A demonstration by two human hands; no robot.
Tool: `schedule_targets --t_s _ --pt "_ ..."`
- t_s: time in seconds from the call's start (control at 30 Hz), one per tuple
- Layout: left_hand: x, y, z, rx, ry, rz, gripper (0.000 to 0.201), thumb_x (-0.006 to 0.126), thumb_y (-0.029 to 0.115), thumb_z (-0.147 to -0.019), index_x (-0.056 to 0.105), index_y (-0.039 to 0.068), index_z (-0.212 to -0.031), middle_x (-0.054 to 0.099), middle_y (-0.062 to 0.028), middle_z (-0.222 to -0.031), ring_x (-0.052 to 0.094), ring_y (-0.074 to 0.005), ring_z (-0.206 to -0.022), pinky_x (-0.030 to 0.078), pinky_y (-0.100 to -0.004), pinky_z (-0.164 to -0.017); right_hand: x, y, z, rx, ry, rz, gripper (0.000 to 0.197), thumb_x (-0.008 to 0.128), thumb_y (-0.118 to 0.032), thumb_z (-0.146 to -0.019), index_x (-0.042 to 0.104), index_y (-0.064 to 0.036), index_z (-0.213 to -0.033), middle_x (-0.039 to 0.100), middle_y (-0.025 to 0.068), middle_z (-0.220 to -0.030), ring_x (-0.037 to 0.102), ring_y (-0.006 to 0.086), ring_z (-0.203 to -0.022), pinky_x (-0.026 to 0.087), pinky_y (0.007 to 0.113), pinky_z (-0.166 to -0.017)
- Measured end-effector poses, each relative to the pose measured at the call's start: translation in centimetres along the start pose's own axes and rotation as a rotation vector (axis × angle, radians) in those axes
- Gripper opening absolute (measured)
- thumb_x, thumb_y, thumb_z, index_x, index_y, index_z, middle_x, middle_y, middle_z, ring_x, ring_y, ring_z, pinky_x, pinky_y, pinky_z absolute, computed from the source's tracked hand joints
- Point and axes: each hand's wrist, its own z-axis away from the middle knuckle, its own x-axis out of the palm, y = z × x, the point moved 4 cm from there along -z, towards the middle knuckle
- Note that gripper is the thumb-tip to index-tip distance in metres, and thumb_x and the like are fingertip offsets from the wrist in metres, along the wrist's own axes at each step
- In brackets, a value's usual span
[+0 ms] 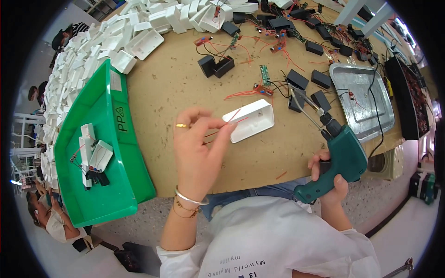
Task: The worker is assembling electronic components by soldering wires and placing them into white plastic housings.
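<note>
Thumb and fingertips of my left hand (199, 139) pinch thin red wires (236, 116), whose ends reach over a white plastic case (255, 123). That case lies open side up on the table, just right of the fingertips. My right hand (330, 178) grips the handle of a dark green soldering gun (345, 150). Its long metal tip (308, 110) points up and left, toward black boxes beyond the white case. Near those boxes lie a small green circuit board (264, 74) and a brown board (263, 89) with red wires.
On the left stands a green bin (127, 162) holding several white cases and wired parts. White cases (111, 41) are piled along the far left. Black boxes (279, 23) with wires spread across the far right. A metal tray (366, 102) with a black cord stands right. Other people (58, 217) sit leftward.
</note>
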Motion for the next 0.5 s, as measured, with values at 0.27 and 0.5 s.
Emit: schedule_targets --t_s 0.27,0.5 --pt "5.8 -0.8 0.6 0.086 -0.135 -0.01 0.013 0.065 0.004 -0.078 0.053 -0.001 -0.077 0.054 -0.0227 -0.115 0.055 -0.0379 -0.094 0.047 -0.0413 -0.078 -0.2 0.2 2.7 0.083 -0.015 0.197 0.066 0.069 -0.047 -0.073 0.054 0.0068 -0.108 0.053 0.0206 -0.101 0.058 0.0196 -0.071 0.049 0.025 -0.061" --pt "6.6 0.1 1.3 0.347 0.127 -0.342 0.009 0.063 0.006 -0.078 0.056 0.002 -0.082 0.056 -0.0096 -0.115 0.047 -0.0326 -0.109 0.037 -0.0457 -0.089 -0.7 0.2 3.5 0.163 -0.043 0.307 0.067 0.069 -0.046 -0.075 0.054 0.0072 -0.114 0.054 0.0192 -0.106 0.057 0.0192 -0.081 0.049 0.027 -0.064"
